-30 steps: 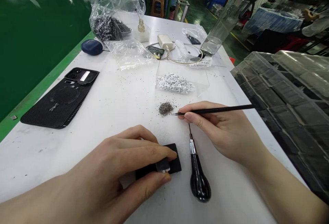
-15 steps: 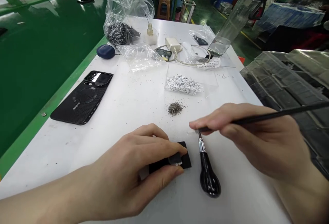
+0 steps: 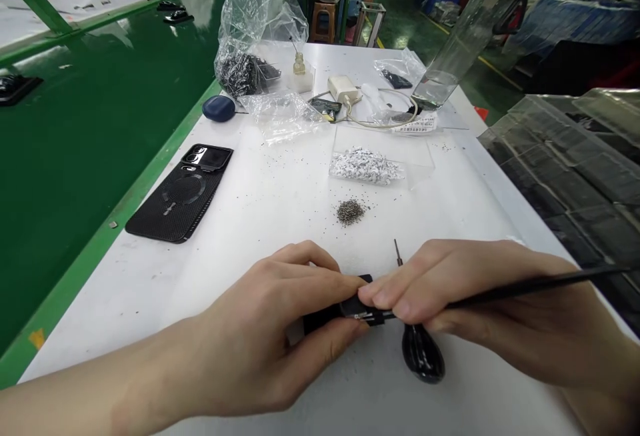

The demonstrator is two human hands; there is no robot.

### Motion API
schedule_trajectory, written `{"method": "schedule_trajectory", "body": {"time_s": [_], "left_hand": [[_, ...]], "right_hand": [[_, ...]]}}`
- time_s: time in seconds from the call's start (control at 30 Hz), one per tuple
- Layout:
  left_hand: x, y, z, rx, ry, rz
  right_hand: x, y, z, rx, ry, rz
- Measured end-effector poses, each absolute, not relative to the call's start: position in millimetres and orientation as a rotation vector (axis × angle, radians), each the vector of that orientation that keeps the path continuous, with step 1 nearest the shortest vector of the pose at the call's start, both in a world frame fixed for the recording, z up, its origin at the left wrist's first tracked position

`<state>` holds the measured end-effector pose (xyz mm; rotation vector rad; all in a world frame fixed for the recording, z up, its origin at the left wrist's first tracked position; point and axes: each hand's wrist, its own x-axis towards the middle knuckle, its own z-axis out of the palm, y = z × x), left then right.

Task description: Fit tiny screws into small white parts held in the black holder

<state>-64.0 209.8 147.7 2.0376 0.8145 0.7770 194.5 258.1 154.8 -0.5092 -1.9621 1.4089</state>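
Observation:
My left hand [image 3: 285, 316] pinches a small black part [image 3: 354, 307] between thumb and fingers, over a flat black block [image 3: 320, 320] on the white table. Most of the block lies hidden under the fingers. My right hand [image 3: 465, 289] grips long, thin black tweezers [image 3: 540, 285], whose metal tips meet the right edge of the small part. Beneath the right hand lies a screwdriver [image 3: 423, 355] with a glossy black bulb handle; its thin tip shows past the knuckles. A little pile of tiny screws [image 3: 350, 212] sits beyond both hands.
Behind the screws is a clear tray [image 3: 420, 149] holding small white pieces [image 3: 367, 167]. A black phone case [image 3: 180, 193] lies at left. Plastic bags [image 3: 263, 19], a small glass bottle [image 3: 299, 64], a charger [image 3: 344, 89] and a water bottle [image 3: 455, 49] stand farther back. Plastic bins [image 3: 575, 169] line the right.
My right hand has moved left and down, bringing the tweezers' tips to the small black part and covering the screwdriver's middle. My left hand keeps its pinch. The whole view has shifted slightly.

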Motion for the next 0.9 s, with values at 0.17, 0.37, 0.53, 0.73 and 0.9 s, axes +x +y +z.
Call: {"method": "schedule_trajectory", "body": {"time_s": [0.17,0.37,0.53,0.73,0.9], "left_hand": [[-62.7,211.4,148.7,2.028,0.843,0.773],[-64.6,208.6,148.6,2.021,0.821,0.783],[-64.0,210.1,148.8,2.018,0.821,0.785],[-64.8,209.9,149.1,2.025,0.819,0.759],[-63.6,211.5,150.3,2.017,0.808,0.741]], "right_hand": [[193.3,258.6,156.3,-0.511,-1.966,1.409],[193.4,259.5,155.1,-0.493,-1.954,1.404],[193.5,259.1,153.4,-0.516,-1.934,1.423],[195.4,258.2,149.6,-0.507,-1.905,1.488],[195.2,258.7,151.2,-0.509,-1.941,1.449]]}}
